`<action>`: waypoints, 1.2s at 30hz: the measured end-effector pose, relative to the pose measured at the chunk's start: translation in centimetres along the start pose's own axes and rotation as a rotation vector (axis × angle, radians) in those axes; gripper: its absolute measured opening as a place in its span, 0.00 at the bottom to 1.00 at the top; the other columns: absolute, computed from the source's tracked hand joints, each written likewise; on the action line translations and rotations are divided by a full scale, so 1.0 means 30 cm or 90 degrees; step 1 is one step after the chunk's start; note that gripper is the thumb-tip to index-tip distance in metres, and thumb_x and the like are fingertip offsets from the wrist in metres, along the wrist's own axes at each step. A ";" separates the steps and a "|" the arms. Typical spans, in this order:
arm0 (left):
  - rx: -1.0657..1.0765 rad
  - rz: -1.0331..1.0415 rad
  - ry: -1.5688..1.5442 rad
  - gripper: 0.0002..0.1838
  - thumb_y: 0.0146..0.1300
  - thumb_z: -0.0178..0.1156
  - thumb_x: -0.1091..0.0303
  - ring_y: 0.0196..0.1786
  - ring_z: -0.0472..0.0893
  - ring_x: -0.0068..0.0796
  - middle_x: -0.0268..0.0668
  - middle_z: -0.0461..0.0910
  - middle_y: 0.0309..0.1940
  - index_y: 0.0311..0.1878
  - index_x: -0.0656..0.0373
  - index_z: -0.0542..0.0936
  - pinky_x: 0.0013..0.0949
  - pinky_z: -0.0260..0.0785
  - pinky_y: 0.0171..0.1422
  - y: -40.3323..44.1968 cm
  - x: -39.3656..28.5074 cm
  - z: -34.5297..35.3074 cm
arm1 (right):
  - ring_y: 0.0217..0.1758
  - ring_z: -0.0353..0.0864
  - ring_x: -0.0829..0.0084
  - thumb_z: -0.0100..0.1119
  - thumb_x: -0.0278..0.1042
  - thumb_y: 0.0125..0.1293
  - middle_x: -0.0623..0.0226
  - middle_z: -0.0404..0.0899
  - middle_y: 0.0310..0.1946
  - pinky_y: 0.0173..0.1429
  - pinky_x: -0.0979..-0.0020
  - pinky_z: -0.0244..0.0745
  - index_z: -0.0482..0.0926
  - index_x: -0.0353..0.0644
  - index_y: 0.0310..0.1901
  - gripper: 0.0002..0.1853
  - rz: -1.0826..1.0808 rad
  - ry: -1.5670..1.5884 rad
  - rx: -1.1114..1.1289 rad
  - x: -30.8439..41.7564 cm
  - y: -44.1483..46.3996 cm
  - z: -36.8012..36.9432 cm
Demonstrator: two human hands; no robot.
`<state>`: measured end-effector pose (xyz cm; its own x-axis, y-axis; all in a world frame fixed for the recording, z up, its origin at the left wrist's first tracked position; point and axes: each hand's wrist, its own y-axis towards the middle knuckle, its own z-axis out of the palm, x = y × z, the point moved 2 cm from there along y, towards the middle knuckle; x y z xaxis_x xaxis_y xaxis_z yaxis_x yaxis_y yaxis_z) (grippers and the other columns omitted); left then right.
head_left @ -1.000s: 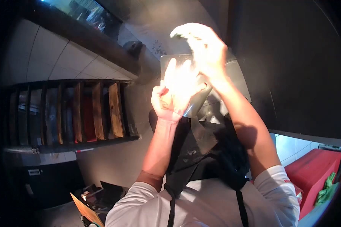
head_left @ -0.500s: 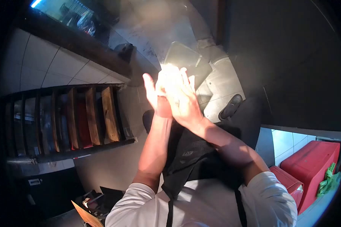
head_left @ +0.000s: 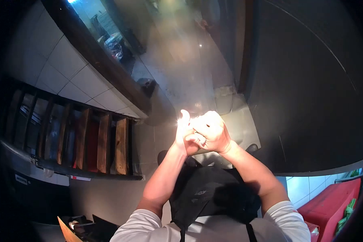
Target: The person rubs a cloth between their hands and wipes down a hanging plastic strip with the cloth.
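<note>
Two hands touch, mid-frame. Right hand (head_left: 214, 131): fingers curled against left hand (head_left: 185, 139). Left: thumb raised, finger opening unclear. Can't tell holds.

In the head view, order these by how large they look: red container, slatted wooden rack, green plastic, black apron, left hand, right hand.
Largest to smallest:
1. Slatted wooden rack
2. Black apron
3. Red container
4. Left hand and right hand: too alike to rank
5. Green plastic
</note>
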<state>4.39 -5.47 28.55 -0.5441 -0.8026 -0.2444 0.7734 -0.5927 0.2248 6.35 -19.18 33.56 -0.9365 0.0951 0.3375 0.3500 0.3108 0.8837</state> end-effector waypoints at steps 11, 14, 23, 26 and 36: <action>-0.246 -0.103 0.604 0.47 0.70 0.59 0.77 0.61 0.81 0.45 0.57 0.72 0.66 0.83 0.49 0.42 0.46 0.74 0.68 -0.027 0.049 0.225 | 0.29 0.76 0.79 0.58 0.20 0.64 0.68 0.79 0.31 0.34 0.74 0.73 0.80 0.35 0.36 0.02 0.321 0.437 -0.191 -0.185 0.173 -0.153; -0.281 0.020 0.490 0.48 0.66 0.62 0.77 0.56 0.84 0.46 0.52 0.79 0.59 0.83 0.51 0.43 0.49 0.78 0.62 -0.004 0.054 0.196 | 0.49 0.81 0.70 0.52 0.31 0.75 0.58 0.80 0.47 0.54 0.68 0.77 0.76 0.32 0.51 0.11 0.272 0.376 -0.361 -0.216 0.176 -0.192; -0.317 -0.073 0.854 0.21 0.64 0.49 0.84 0.50 0.85 0.35 0.44 0.82 0.50 0.61 0.67 0.74 0.39 0.82 0.53 -0.004 0.073 0.128 | 0.47 0.83 0.54 0.64 0.45 0.62 0.51 0.83 0.40 0.57 0.52 0.76 0.82 0.40 0.35 0.15 0.175 -0.083 0.178 -0.043 0.038 -0.022; -0.313 -0.057 0.784 0.21 0.65 0.47 0.85 0.51 0.85 0.34 0.44 0.82 0.52 0.62 0.67 0.74 0.37 0.82 0.52 0.004 0.067 0.154 | 0.29 0.81 0.56 0.64 0.40 0.60 0.61 0.77 0.19 0.40 0.55 0.75 0.79 0.42 0.23 0.13 0.191 -0.005 0.093 -0.060 0.048 0.013; -0.282 -0.106 0.659 0.49 0.70 0.49 0.84 0.64 0.79 0.36 0.49 0.66 0.74 0.83 0.41 0.33 0.41 0.74 0.66 -0.039 0.182 0.163 | 0.33 0.85 0.74 0.63 0.33 0.62 0.67 0.84 0.33 0.36 0.71 0.79 0.86 0.44 0.41 0.08 0.256 -0.053 -0.080 -0.277 0.179 -0.072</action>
<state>-1.07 -9.48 31.58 -0.2802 -0.1543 -0.9475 0.8755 -0.4460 -0.1863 16.05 -20.36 36.20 -0.7213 0.2631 0.6407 0.6829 0.1156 0.7213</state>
